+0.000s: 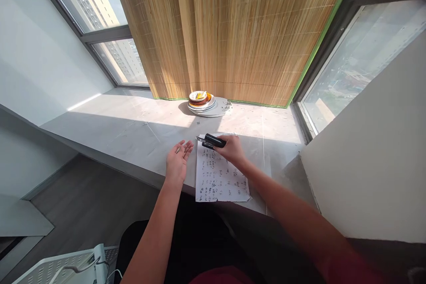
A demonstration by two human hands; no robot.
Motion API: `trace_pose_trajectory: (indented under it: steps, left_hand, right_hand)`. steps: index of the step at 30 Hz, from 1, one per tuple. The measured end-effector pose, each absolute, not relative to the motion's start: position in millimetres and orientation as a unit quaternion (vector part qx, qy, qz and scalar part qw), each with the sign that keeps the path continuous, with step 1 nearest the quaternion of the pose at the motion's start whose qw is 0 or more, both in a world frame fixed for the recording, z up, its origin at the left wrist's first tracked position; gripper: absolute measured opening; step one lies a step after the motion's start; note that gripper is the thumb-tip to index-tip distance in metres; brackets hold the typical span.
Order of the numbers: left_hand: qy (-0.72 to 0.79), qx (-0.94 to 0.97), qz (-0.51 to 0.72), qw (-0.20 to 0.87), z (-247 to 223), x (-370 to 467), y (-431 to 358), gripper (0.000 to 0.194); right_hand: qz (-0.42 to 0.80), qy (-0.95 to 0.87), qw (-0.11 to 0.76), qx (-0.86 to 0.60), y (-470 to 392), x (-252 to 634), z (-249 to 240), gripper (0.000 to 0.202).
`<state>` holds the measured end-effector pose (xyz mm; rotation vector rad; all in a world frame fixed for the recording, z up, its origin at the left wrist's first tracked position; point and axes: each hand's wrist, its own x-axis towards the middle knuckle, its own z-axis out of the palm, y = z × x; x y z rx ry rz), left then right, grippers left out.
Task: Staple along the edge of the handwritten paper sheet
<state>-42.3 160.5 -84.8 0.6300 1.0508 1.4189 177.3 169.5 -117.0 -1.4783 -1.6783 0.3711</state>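
Observation:
A black stapler (214, 140) with a metal strip along its middle is gripped in my right hand (230, 147). Its parts look spread apart, and its metal end points left. Below it lies a white sheet of paper (221, 182) covered with rows of handwriting, reaching the front edge of the sill. To the left of the sheet, my left hand (178, 159) is turned palm up, with its fingers loosely curled and apart. A faint, thin glint shows at those fingers, too small to name. The two hands do not touch.
Stacked plates and small dishes (202, 100) stand at the back of the pale sill (133, 128), in sunlight. Behind them hangs a bamboo blind (233, 31). Windows flank it, and a white wall (372, 164) closes the right side. A white perforated rack (66, 268) stands at lower left.

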Motion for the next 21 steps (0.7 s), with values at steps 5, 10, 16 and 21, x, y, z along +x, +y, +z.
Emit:
trace_pose_trajectory:
  steps: [5, 10, 16, 21]
  left_hand:
    - [0.475, 0.377, 0.550, 0.574, -77.3, -26.2, 139.4, 0.016]
    - [0.469, 0.445, 0.529, 0.550, -80.2, -12.8, 128.2, 0.048]
    - [0.412, 0.468, 0.523, 0.581, -87.5, -8.9, 127.2, 0.053]
    - [0.404, 0.521, 0.518, 0.545, -81.1, -5.5, 129.0, 0.050]
  right_hand:
    - [0.164, -0.687, 0.397, -0.586, 167.3, 178.7, -112.7, 0.026]
    - [0.109, -0.772, 0.535, -0.326, 157.2, 168.0, -100.7, 0.032]
    - [0.117, -0.775, 0.572, -0.240, 152.7, 151.3, -105.1, 0.026]
    - [0.135, -0.735, 0.601, -0.284, 161.3, 161.8, -104.3, 0.019]
